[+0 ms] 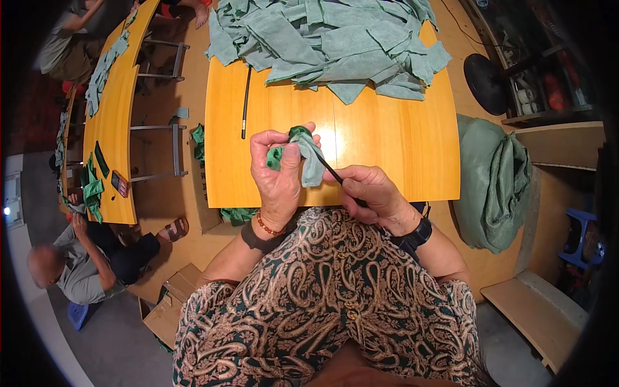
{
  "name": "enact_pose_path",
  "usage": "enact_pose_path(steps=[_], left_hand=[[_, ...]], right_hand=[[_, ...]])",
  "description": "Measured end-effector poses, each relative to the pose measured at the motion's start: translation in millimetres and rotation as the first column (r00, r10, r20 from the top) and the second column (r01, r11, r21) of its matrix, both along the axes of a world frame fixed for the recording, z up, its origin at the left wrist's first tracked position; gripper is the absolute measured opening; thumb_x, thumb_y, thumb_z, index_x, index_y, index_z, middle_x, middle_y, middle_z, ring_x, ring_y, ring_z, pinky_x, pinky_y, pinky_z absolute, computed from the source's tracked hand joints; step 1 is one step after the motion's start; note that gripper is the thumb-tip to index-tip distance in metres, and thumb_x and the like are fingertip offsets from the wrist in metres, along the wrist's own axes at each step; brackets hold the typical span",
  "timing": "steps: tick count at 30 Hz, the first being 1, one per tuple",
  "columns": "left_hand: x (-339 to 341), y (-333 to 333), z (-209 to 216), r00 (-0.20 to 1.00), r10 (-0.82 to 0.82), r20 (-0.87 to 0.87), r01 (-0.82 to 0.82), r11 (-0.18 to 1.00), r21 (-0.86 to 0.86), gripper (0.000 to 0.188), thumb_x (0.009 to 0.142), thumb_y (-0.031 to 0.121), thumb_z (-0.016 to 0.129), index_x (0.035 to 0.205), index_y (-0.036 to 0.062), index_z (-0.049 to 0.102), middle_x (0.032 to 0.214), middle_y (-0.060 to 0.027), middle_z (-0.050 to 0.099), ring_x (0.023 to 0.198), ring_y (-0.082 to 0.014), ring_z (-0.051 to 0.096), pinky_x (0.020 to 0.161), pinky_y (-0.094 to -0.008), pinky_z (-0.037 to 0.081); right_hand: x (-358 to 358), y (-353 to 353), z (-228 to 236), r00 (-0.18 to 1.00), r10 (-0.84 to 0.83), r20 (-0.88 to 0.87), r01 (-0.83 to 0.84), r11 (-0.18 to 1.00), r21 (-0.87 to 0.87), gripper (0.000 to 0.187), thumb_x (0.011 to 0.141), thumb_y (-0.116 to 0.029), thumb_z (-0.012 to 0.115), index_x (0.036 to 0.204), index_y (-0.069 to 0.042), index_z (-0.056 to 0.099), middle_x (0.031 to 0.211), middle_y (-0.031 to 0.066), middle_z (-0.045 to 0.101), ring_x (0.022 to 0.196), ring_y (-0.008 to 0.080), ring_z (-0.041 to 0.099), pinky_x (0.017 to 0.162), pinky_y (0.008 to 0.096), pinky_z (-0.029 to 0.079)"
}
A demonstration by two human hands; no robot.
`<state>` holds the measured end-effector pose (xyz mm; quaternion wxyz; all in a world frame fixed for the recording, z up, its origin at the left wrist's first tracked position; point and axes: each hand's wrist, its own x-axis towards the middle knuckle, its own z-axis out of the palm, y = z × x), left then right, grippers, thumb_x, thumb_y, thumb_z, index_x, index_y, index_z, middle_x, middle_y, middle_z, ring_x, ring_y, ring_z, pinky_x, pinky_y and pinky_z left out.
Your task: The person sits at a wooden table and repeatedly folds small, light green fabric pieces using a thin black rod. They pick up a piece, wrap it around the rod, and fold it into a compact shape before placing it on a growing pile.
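Observation:
My left hand pinches a small piece of pale green cloth with darker green parts showing between thumb and fingers. A thin black rod is gripped in my right hand; its far end meets the cloth, and I cannot tell whether it goes inside. Both hands are above the near part of the yellow wooden table. Another dark thin stick lies on the table, left of the hands. At the far side a large heap of pale green cloth pieces is spread.
A big green sack stands against the table's right side, with a black round object beyond it. To the left, a second table holds cloth pieces; a person sits beside it. A cardboard box is on the floor.

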<state>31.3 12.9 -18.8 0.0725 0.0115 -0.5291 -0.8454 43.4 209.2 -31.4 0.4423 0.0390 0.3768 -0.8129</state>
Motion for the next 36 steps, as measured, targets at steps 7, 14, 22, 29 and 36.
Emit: enact_pose_path(steps=[7, 14, 22, 29, 36], left_hand=[[-7, -14, 11, 0.989, -0.141, -0.032, 0.134, 0.977, -0.164, 0.018, 0.097, 0.004, 0.057, 0.108, 0.0062, 0.044, 0.113, -0.0275, 0.063, 0.1, -0.028, 0.068, 0.085, -0.0387, 0.058], [-8, -10, 3, 0.998, -0.022, -0.065, -0.007, 0.908, -0.42, 0.015, 0.094, 0.001, 0.061, 0.099, 0.0035, 0.047, 0.099, -0.0175, 0.068, 0.098, -0.0216, 0.068, 0.082, -0.0315, 0.056], [-9, -18, 4, 0.99, 0.027, -0.141, -0.099, 0.842, -0.531, 0.016, 0.093, 0.004, 0.064, 0.103, 0.0043, 0.05, 0.086, -0.0043, 0.064, 0.076, -0.0118, 0.061, 0.072, -0.0273, 0.053], [-14, -19, 11, 0.999, -0.033, 0.006, 0.033, 0.964, -0.264, 0.013, 0.097, 0.012, 0.061, 0.097, 0.0051, 0.05, 0.075, -0.0002, 0.058, 0.068, -0.0079, 0.056, 0.06, -0.0216, 0.046], [-6, -13, -1, 0.987, -0.162, 0.017, 0.145, 0.824, -0.549, 0.019, 0.094, 0.012, 0.065, 0.085, 0.0055, 0.049, 0.073, 0.0024, 0.054, 0.066, -0.0061, 0.048, 0.059, -0.0228, 0.042]], right_hand=[[-7, 9, 20, 0.995, 0.029, -0.099, -0.019, 0.995, 0.094, 0.035, 0.097, -0.029, 0.061, 0.124, -0.006, 0.063, 0.065, 0.0033, 0.062, 0.042, 0.0034, 0.041, 0.037, 0.018, 0.027], [-4, 2, 3, 0.862, 0.028, -0.506, 0.168, 0.926, 0.339, 0.027, 0.099, -0.013, 0.056, 0.123, -0.003, 0.064, 0.066, 0.002, 0.062, 0.052, 0.0058, 0.054, 0.046, 0.0199, 0.041], [-11, -3, -8, 0.719, 0.019, -0.695, 0.279, 0.908, 0.313, 0.028, 0.098, -0.01, 0.055, 0.124, -0.001, 0.063, 0.076, 0.0029, 0.065, 0.056, 0.0061, 0.056, 0.051, 0.0207, 0.046], [-14, 3, 13, 0.964, -0.062, -0.258, 0.11, 0.979, 0.174, 0.029, 0.098, -0.018, 0.058, 0.12, -0.001, 0.064, 0.071, 0.0006, 0.06, 0.046, 0.0027, 0.043, 0.038, 0.0187, 0.029], [-10, -7, 6, 0.933, -0.13, -0.337, 0.197, 0.965, 0.172, 0.03, 0.098, -0.016, 0.057, 0.122, 0.0, 0.062, 0.07, -0.0007, 0.058, 0.044, 0.0036, 0.041, 0.038, 0.0189, 0.03]])
